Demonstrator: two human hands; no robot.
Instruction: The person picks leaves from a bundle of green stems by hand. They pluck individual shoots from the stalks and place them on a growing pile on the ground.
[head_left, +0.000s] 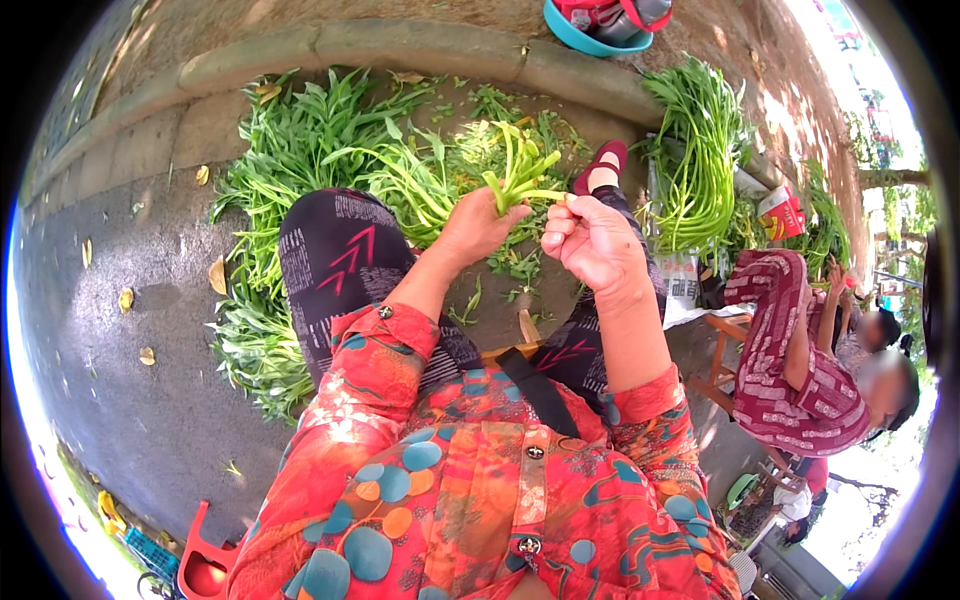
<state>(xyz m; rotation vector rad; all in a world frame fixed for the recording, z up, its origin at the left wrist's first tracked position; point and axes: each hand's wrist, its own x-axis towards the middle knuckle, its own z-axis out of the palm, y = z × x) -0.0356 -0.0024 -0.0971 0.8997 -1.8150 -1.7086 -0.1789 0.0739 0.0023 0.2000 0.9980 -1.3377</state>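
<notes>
My left hand (481, 219) is closed around a small bunch of pale green stems (517, 169) of a leafy vegetable that looks like water spinach. The stem ends fan out past my thumb. Close beside it, my right hand (596, 244) pinches the tip of one stem that points to the right, between thumb and fingers. Under and beyond my hands, loose leaves and trimmed bits (487, 142) are scattered on the ground. A large heap of the same greens (315, 142) lies to the left, around my left knee.
A long bundle of greens (694, 172) lies at right, near a printed white sack (682, 292) and a red packet (781, 213). A stone kerb (420, 45) runs across the far side, with a blue basin (581, 37) beyond. At right sits a person in patterned maroon clothes (795, 375).
</notes>
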